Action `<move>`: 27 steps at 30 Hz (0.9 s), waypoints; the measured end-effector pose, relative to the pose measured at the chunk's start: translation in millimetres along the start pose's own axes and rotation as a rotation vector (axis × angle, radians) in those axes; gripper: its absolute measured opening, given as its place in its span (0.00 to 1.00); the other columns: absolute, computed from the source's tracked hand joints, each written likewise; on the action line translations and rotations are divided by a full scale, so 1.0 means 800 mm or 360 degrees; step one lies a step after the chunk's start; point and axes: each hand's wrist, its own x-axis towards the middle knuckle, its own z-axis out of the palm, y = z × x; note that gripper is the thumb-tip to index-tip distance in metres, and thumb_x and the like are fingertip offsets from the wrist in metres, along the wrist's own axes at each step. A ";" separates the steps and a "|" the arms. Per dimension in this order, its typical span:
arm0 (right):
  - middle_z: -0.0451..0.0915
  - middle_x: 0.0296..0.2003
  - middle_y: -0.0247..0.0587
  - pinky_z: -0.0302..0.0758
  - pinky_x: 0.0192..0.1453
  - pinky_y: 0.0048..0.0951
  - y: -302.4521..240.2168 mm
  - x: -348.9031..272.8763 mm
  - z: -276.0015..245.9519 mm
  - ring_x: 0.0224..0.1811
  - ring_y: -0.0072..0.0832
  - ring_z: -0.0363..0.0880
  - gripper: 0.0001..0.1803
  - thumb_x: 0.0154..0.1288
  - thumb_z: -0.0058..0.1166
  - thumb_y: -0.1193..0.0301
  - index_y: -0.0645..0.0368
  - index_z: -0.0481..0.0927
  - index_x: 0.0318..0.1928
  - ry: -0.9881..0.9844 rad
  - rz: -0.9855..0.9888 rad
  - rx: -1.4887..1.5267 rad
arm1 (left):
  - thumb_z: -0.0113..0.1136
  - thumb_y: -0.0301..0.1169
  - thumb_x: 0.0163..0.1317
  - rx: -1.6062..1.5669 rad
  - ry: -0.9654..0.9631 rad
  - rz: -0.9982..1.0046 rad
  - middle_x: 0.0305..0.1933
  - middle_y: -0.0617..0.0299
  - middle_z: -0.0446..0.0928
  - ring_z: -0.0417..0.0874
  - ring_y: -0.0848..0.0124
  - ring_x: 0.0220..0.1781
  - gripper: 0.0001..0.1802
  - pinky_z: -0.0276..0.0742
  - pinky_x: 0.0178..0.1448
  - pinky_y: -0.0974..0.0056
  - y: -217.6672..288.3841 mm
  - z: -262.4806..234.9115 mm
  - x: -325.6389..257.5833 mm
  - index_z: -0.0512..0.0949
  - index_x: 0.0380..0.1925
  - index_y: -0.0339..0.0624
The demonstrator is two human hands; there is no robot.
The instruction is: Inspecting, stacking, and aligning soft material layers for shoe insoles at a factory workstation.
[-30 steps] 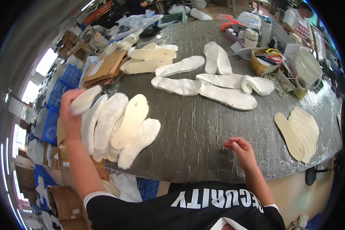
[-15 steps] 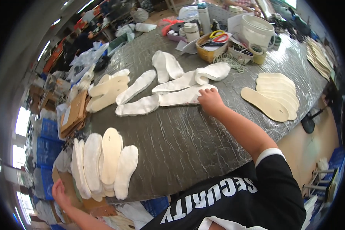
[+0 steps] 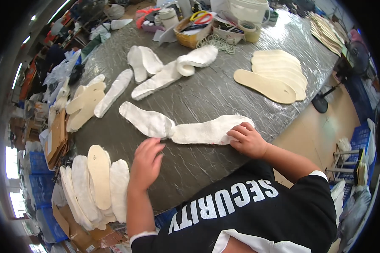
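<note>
A person in a black shirt with a white collar leans over a grey, foil-wrapped bench (image 3: 207, 101), seen from above.

Nearest, just left of the person's left forearm, a fanned pile of insoles (image 3: 95, 185) hangs over the bench's near edge, white fleecy ones below and 1 tan one on top, probably stacked there to stay within easy reach.

The left hand (image 3: 145, 162) hovers flat just above the bench, fingers spread and gripping nothing, its fingertips close to the near end of a white fleecy insole (image 3: 145, 121). That insole lies flat, angled away to the left. Its near end touches or slightly overlaps a second white insole (image 3: 207, 130) that stretches to the right.

The right hand (image 3: 247, 139) rests on the right end of this second insole, fingers curled and pressed down on it, apparently pinning it flat; whether the fingers also pinch its edge cannot be told.

Beyond the 2 insoles, more white insoles (image 3: 173, 69) lie scattered across the middle of the bench, 1 curled over at its end. To their left, tan insoles (image 3: 84, 103) overlap near the bench's left edge. To their right, a neat fan of tan insoles (image 3: 274, 78) lies flat.

Farthest off, a yellow basket (image 3: 192, 31) holds scissors, beside rolls of tape and a white tub (image 3: 249, 8). Blue crates and cardboard sit on the floor to the left.
</note>
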 end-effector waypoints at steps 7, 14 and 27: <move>0.77 0.44 0.36 0.69 0.54 0.39 0.004 -0.063 -0.012 0.49 0.33 0.75 0.07 0.50 0.56 0.70 0.55 0.77 0.31 0.0175 0.0094 0.0058 | 0.61 0.23 0.55 0.0430 0.0082 -0.0274 0.62 0.46 0.72 0.67 0.47 0.67 0.25 0.64 0.69 0.51 -0.096 0.098 0.061 0.72 0.55 0.33; 0.77 0.44 0.33 0.66 0.56 0.41 0.017 -0.082 -0.022 0.46 0.33 0.76 0.12 0.49 0.62 0.70 0.50 0.75 0.35 0.0280 0.0196 0.0362 | 0.65 0.25 0.55 0.0358 0.0240 -0.0515 0.47 0.54 0.74 0.72 0.54 0.56 0.13 0.68 0.59 0.50 -0.061 0.089 0.113 0.78 0.42 0.40; 0.76 0.50 0.44 0.64 0.65 0.46 0.197 0.008 0.019 0.58 0.44 0.70 0.24 0.51 0.67 0.68 0.54 0.75 0.50 0.0338 0.1122 -0.0093 | 0.73 0.31 0.47 0.0132 -0.0672 0.0268 0.58 0.52 0.75 0.72 0.53 0.61 0.31 0.68 0.64 0.53 0.086 0.128 0.092 0.75 0.53 0.38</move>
